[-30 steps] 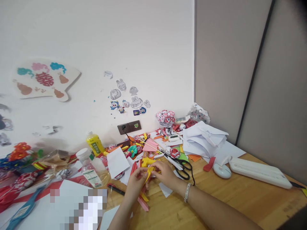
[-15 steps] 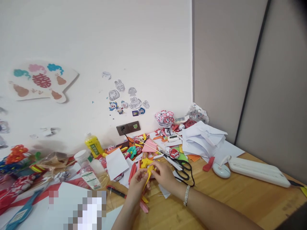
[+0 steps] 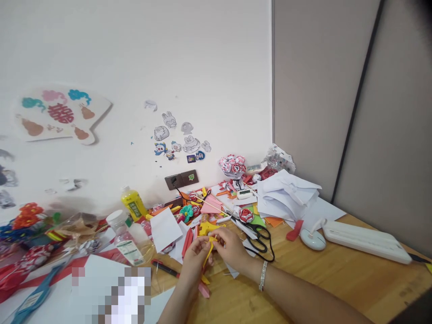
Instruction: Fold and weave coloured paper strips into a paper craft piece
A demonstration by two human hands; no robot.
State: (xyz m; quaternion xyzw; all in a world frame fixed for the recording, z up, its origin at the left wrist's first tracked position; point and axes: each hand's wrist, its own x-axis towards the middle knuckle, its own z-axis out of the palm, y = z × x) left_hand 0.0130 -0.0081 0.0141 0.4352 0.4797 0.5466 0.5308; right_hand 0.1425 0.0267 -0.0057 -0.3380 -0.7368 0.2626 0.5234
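Note:
Over the wooden table (image 3: 263,299), both hands meet at a small folded piece of yellow paper (image 3: 211,245). My left hand (image 3: 195,256) pinches it from the left, fingers closed. From the right, my right hand (image 3: 229,247) holds its other side between thumb and fingers, with a silver bracelet on the wrist. Just behind the fingers lies a larger yellow shape (image 3: 206,227). Pink and yellow paper strips (image 3: 203,289) stick out below the hands. Black scissors (image 3: 261,240) rest to the right of my right hand.
White papers (image 3: 288,193), a paper-flower bouquet (image 3: 232,166) and coloured scraps lie at the back. A yellow bottle (image 3: 134,202), a clear bottle (image 3: 130,249) and a black pen (image 3: 165,268) are on the left. A white lamp (image 3: 367,240) lies at the right.
The yellow paper between my fingers has turned and shows less of its surface. Both hands stay almost in place; the whole view has shifted slightly.

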